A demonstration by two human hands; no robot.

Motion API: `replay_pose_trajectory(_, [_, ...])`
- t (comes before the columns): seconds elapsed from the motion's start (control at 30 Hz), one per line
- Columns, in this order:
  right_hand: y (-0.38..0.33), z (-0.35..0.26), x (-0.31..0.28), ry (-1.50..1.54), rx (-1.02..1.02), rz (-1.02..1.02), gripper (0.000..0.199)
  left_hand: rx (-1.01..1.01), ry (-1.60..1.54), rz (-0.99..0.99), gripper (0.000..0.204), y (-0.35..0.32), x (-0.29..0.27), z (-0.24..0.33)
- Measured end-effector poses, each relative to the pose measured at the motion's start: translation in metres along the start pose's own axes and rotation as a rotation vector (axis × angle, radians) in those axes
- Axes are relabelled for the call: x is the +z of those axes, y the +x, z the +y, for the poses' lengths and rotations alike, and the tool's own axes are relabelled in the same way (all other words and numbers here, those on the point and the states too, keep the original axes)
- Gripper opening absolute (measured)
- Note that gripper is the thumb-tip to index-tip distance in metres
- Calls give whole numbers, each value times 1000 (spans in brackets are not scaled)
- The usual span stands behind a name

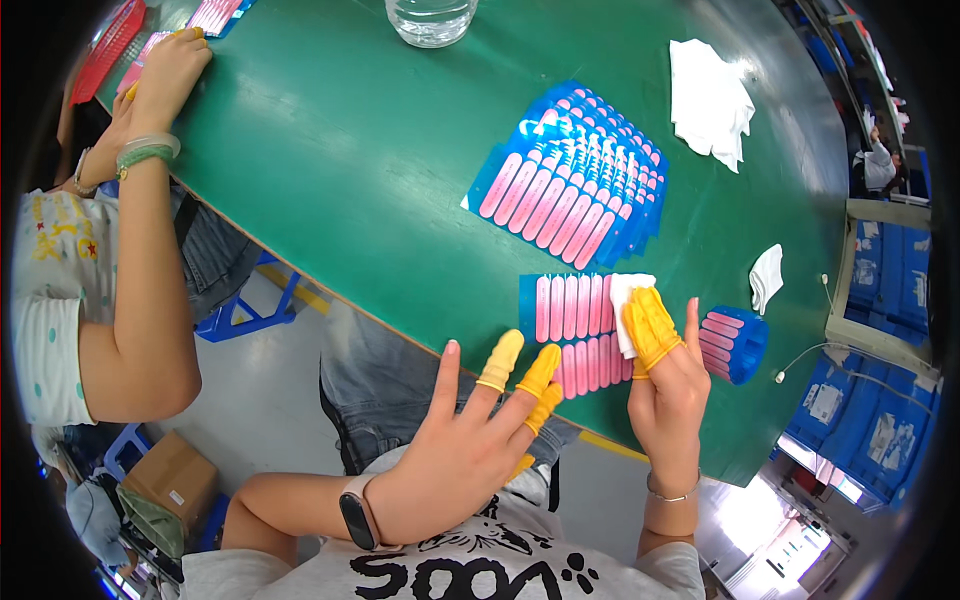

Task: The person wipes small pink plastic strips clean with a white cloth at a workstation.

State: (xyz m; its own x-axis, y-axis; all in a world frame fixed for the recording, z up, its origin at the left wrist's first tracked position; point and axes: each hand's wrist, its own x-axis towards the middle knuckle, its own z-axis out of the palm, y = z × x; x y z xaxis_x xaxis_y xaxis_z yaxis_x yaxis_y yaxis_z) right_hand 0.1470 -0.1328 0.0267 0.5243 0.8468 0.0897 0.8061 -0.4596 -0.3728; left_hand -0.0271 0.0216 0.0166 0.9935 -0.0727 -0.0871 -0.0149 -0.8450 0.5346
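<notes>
A blue sheet with rows of pink rounded strips (582, 310) lies by the table's near edge. My right hand (668, 385), with yellow finger cots, presses a folded white cloth (628, 300) onto the sheet's right part. Its fingers are together over the cloth and hide some strips. My left hand (475, 435) is spread at the sheet's lower left, also wearing yellow finger cots. Its fingertips reach the sheet's near corner; whether they press on it I cannot tell. Just right of my right hand is a curled blue sheet with pink strips (722, 340).
A fanned stack of similar sheets (560, 190) lies beyond my hands on the green table (350, 160). White cloths (708, 105) are at the right, with a clear container (432, 20) at the far edge. At left, another person's hand (170, 80) works near a red basket (105, 50).
</notes>
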Motion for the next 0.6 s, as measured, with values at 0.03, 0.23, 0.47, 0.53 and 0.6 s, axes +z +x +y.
replay_pose_trajectory(0.03, [2,-1,2,3,2,-2,52,-1,-1,-3,62,1,2,-1])
replay_pose_trajectory(0.23, [16,-24,22,45,-211,-154,47,6,23,-98,49,4,4,-6])
replay_pose_trajectory(0.47, [14,-19,16,54,-213,-186,46,99,-19,20,26,16,6,-9])
replay_pose_trajectory(0.53, [12,-18,13,71,-178,-202,47,101,-14,9,24,18,5,-9])
replay_pose_trajectory(0.6, [12,-17,8,116,-146,-193,46,73,-71,91,23,17,8,-8])
